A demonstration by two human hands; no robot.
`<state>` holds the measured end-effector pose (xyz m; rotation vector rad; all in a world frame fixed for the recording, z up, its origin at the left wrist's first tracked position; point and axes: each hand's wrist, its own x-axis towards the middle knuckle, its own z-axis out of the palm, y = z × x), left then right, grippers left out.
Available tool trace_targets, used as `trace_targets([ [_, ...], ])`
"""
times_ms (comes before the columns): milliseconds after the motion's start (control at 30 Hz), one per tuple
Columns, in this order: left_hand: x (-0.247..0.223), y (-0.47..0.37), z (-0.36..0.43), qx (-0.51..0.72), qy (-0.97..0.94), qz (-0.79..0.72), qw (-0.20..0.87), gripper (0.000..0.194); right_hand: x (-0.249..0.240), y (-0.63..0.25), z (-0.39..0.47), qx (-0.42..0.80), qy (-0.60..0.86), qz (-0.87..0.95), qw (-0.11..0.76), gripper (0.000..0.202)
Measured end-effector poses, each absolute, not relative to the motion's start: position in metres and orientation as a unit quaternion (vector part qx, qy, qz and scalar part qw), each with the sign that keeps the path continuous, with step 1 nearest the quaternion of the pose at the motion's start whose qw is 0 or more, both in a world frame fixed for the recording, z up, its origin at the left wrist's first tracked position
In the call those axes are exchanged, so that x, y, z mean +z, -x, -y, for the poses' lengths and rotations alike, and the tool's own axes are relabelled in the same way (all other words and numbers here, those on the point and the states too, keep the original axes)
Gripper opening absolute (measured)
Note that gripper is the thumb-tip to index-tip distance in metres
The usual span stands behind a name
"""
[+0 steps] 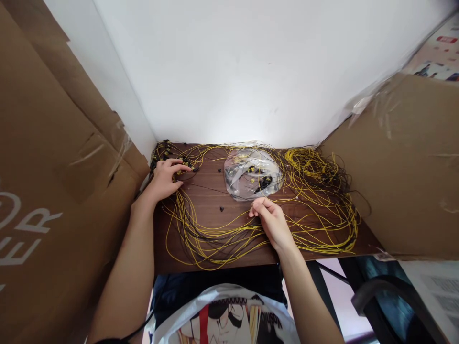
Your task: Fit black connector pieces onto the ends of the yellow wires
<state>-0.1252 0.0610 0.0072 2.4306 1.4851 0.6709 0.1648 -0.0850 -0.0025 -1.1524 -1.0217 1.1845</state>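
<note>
As the left hand (pixel 167 177) spreads its fingers by small black connectors (pixel 165 148) and the right hand (pixel 268 217) pinches a thin black wire (pixel 215 189) over the brown tabletop (pixel 206 205), one tug could snarl those loose yellow wires (pixel 308 160)!

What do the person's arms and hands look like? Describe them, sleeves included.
The left hand and right hand are ungloved, with no rings showing. The left forearm and right forearm are bare, no sleeves in view. A thin black cord shows beside the left forearm.
</note>
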Motion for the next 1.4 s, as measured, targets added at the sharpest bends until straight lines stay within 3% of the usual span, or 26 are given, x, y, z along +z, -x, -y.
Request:
trace_targets([
  [300,0.014,0.123,-0.057,0.185,-0.826,-0.509,0.158,0.063,0.003,-0.16,0.088,0.492,0.506,0.455,0.543,0.017],
  [567,0.016,0.124,-0.057,0.238,-0.834,-0.46,0.191,0.054,0.0,-0.157,0.089,0.475,0.511,0.47,0.54,0.016],
  [933,0.016,0.117,-0.059,0.406,-0.766,-0.422,0.267,0.045,-0.002,-0.157,0.09,0.461,0.518,0.49,0.528,0.017],
  [1400,0.021,0.114,-0.057,0.456,-0.688,-0.476,0.304,0.035,-0.009,-0.16,0.087,0.486,0.478,0.368,0.632,0.015],
])
